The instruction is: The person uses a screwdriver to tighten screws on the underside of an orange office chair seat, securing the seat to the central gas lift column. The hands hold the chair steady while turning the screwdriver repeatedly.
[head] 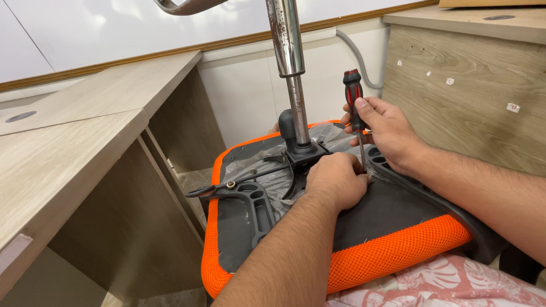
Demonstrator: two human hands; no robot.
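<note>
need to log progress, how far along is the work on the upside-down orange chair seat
Done: the orange mesh chair seat lies upside down, and the chrome gas-lift column stands in its black base plate. In hand: the right hand holds a red-and-black screwdriver upright, the left hand steadying its tip. Left: the black plastic armrest bracket; its fixings can't be seen.

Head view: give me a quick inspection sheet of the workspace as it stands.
Surface: upturned orange chair seat, resting against a patterned cloth.
Job's things: red-and-black screwdriver, upright, tip down at the black underside bracket; chrome gas column rising from the centre.
Clutter: crumpled clear plastic film.
Hands: right hand grips the screwdriver; left hand steadies its tip.
Cables: grey conduit on the wall.
Surroundings: wood-grain desks on both sides.
</note>
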